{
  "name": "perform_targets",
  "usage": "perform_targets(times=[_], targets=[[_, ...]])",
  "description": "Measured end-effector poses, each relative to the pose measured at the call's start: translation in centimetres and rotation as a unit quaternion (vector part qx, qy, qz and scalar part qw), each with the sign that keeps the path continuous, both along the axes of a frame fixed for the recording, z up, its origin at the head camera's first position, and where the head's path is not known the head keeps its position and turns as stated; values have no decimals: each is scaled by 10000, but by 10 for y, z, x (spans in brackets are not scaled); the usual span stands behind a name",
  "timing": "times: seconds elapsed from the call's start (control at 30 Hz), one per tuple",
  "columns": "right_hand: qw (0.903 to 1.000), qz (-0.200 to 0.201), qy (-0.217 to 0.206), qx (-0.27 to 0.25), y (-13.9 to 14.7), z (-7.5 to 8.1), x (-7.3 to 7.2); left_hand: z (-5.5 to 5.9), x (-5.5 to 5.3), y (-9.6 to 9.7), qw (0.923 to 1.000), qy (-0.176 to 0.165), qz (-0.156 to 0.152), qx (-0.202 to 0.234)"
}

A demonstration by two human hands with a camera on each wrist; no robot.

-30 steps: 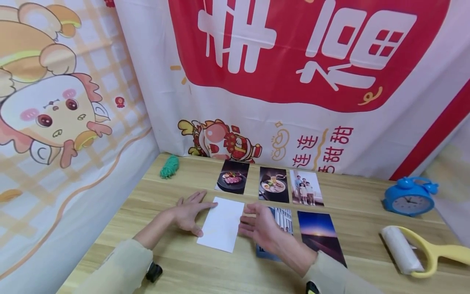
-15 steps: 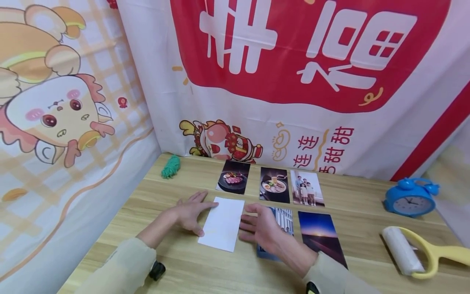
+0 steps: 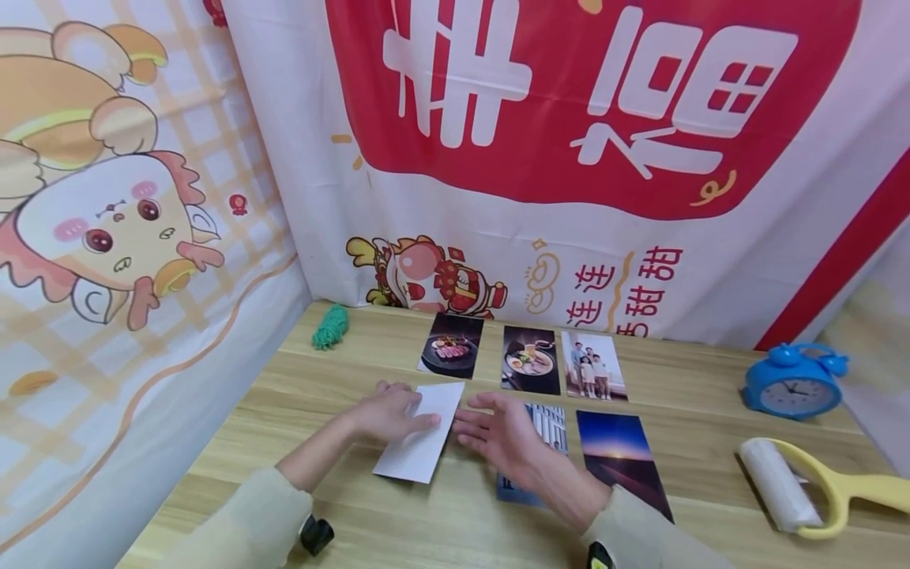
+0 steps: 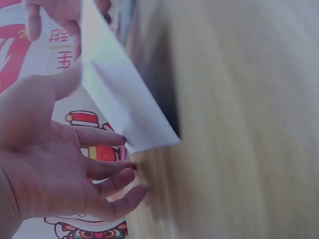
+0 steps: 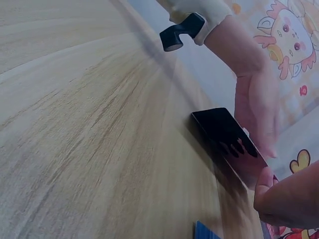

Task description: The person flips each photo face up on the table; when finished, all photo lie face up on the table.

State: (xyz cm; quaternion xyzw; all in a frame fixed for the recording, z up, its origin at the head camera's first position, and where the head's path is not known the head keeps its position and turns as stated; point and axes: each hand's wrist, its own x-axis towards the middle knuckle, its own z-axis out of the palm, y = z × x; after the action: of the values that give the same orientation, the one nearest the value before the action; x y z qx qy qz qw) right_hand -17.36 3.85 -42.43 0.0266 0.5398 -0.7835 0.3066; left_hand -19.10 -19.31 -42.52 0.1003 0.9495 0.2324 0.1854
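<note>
A photo card (image 3: 424, 442), white on its back, is tilted up off the wooden table with one long edge raised. My left hand (image 3: 387, 415) pinches it by its left side, thumb on the white back and fingertips near the lower edge in the left wrist view. In the right wrist view the card's dark glossy face (image 5: 224, 134) shows from below; its picture cannot be made out. My right hand (image 3: 508, 438) hovers at the card's right edge, fingers loosely bent; touching or not, I cannot tell. Behind that hand lies a blue-toned photo (image 3: 547, 427), partly covered.
Face-up photos lie behind and to the right: a meat dish (image 3: 450, 345), a noodle bowl (image 3: 530, 358), a family (image 3: 595, 365) and a sunset road (image 3: 622, 454). Green string (image 3: 330, 327) sits far left. A blue alarm clock (image 3: 792, 381) and a lint roller (image 3: 782, 484) stand right.
The card lay flat, white side up, under my left fingers; now it is pinched and tilted, shifted slightly left. My left fingers have closed in on it. The right hand has barely moved.
</note>
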Motion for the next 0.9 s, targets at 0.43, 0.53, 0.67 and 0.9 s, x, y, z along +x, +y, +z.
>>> perform_targets(times=[0.43,0.53,0.67,0.9], targets=[[9991,186,65,-378,-11,13,-6,20,-5,5,9774,-953,865,1678],[9985,274,76,-472,-13,14,-5,22,-6,4,9716,-1100,999,1844],[9976,454,43,-516,-15,13,-4,22,-7,0,9618,-1252,1141,2152],[9930,1146,287,60,-14,6,-4,33,-6,-5,9514,-1172,1315,2527]])
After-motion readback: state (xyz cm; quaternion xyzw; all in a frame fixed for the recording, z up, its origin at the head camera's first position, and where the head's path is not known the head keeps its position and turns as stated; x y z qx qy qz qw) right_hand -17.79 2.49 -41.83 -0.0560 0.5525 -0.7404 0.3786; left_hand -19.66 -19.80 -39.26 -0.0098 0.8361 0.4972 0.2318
